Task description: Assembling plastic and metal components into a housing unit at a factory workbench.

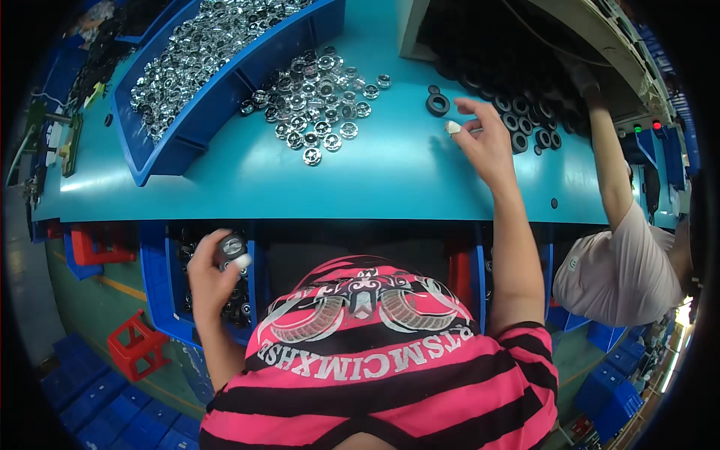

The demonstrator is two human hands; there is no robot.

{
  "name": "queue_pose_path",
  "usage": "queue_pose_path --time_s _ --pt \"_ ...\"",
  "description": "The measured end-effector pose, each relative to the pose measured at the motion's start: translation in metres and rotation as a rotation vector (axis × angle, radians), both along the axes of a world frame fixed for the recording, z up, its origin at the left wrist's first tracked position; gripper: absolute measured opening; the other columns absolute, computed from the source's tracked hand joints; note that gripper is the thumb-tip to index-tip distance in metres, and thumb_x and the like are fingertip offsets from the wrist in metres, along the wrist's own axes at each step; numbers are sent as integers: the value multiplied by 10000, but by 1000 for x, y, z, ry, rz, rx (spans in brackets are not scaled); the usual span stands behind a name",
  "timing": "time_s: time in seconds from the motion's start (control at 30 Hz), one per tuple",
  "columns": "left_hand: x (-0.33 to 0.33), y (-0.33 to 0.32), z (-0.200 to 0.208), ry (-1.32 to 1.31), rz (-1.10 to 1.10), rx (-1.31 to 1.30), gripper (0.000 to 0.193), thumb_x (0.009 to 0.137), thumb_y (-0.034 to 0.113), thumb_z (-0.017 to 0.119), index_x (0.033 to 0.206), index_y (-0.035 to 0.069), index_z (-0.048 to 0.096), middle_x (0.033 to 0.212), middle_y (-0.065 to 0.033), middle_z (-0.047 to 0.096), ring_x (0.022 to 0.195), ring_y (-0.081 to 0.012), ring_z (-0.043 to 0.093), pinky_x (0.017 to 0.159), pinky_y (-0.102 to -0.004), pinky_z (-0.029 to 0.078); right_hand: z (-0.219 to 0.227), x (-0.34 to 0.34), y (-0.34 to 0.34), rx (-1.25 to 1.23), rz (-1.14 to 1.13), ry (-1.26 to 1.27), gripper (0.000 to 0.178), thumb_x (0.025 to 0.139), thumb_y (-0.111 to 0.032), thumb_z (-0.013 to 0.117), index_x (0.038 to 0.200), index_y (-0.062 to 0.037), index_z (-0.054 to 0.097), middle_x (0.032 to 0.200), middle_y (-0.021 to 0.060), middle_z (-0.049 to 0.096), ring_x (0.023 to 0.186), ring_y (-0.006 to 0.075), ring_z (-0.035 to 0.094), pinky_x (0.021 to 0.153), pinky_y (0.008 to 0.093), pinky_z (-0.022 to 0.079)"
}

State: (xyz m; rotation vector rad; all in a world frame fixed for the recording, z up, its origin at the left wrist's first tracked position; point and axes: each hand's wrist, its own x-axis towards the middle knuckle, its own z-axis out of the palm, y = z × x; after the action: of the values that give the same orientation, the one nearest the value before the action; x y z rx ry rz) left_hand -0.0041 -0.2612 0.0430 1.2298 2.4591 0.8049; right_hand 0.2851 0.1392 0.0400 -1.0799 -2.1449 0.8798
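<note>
My left hand [208,271] is at the left, over a blue bin below the table edge. Its curled fingers and thumb hold a small wheel [233,246], a black tyre with a silvery hub. White wrapping covers the thumb tip. My right hand [484,142] hovers over the teal table with fingers apart and nothing in them; its thumb tip is wrapped too. Just left of its fingertips lies a black rubber tyre [430,106], with a smaller dark piece touching it. Loose chrome wheel hubs [311,112] are scattered on the table to the left of that tyre.
A long blue tray [161,159] full of chrome hubs stands at the far left. Black tyres [519,124] spill from a box opening at the right, where another person's arm [611,161] reaches in. The blue bin [159,289] holds wheels. A red stool [138,345] stands on the floor.
</note>
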Motion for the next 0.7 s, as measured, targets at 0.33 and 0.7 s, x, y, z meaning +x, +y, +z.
queue_pose_path --time_s 0.33,0.7 --pt "11 13 3 -147 35 46 400 823 2 754 1218 25 690 882 -97 643 762 -180 622 699 -308 504 1 -25 15 112 97 -222 488 755 -141 828 1215 -53 691 1095 107 633 798 181 626 730 326 549" --pt "109 205 -17 -843 -375 499 499 928 31 727 1391 41 540 1047 -56 633 855 -112 620 731 -247 533 15 -23 -91 133 337 93 568 739 12 774 1282 -51 621 1103 114 585 807 206 652 706 323 565"
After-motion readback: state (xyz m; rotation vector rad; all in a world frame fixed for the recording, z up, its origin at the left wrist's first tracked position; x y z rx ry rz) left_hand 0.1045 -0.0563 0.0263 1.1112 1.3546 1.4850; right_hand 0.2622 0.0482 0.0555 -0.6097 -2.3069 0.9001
